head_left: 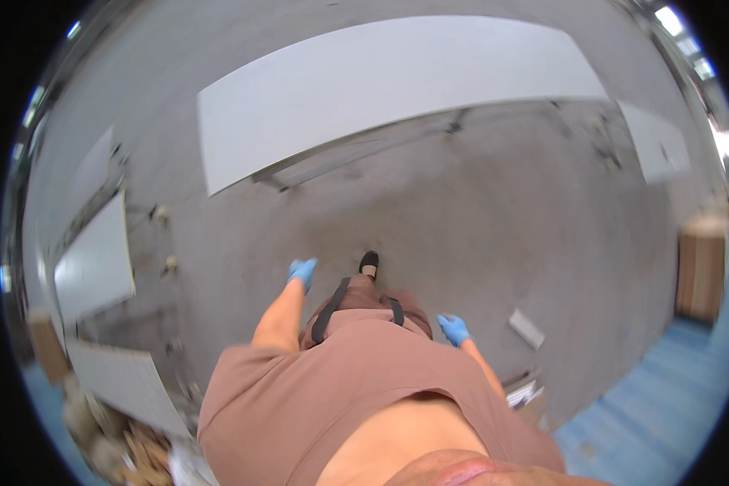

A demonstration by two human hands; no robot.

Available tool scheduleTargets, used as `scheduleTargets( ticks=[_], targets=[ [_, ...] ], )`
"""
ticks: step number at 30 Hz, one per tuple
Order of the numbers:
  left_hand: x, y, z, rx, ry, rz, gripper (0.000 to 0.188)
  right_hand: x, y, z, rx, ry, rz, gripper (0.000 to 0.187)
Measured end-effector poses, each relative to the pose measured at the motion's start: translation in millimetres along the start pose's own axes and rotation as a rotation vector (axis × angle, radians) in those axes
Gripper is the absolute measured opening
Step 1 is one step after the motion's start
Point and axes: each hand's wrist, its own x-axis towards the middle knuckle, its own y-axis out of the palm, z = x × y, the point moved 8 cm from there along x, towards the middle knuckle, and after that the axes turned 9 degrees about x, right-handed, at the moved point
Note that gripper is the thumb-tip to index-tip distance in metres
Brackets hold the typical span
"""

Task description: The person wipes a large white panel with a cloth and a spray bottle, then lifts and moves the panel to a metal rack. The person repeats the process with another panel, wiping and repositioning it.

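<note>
Both my hands wear light blue gloves and hang at my sides above the grey floor. My left hand (302,272) is held out a little from my hip, its fingers loosely apart and nothing seen in them. On the other side, my right hand (454,329) hangs lower by my thigh, loosely open, with no object visible in it. Neither hand touches anything. Ahead of me stands a long white table (397,73) on a metal frame, beyond the reach of both hands. One dark shoe (369,261) shows in front of me.
White tables (97,263) on frames with casters line the left. At the right are another white tabletop (656,146) and a brown cardboard stack (699,271) near blue flooring (648,405). A pale flat block (526,329) lies on the floor to my right.
</note>
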Motion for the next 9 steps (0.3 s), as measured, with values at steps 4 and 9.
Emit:
scheduleTargets(
  ticks=[4,9],
  targets=[
    [26.5,84.4,-146.3,-0.066,0.08,-0.029,0.035,42.7,-88.3,-16.5,0.329,0.137,-0.202,0.029],
    [1.7,133.3,-279.4,-0.436,-0.168,0.024,0.097,134.0,-157.7,41.2,-0.025,0.094,0.001,0.046]
  ],
)
